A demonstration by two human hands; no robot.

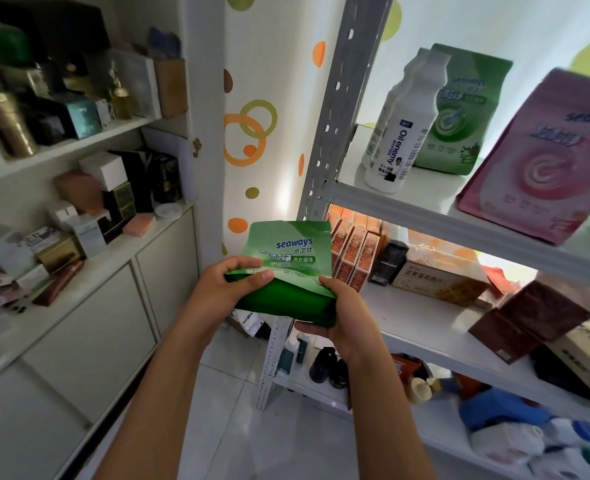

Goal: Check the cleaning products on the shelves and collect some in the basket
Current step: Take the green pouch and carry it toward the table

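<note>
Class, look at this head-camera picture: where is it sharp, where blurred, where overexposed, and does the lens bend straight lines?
Head view: the green seaways pouch held by the left hand and right hand is sharp at centre; the pink pouch and left cabinet shelves are blurred towards the edges; backlight washes out the wall behind the Oil enemy bottle; the wide-angle lens makes the metal upright lean.

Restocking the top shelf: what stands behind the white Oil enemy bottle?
Behind the Oil enemy bottle stands a second white bottle, mostly covered, and beside them a green Seaways pouch. Anything further back is hidden.
</note>
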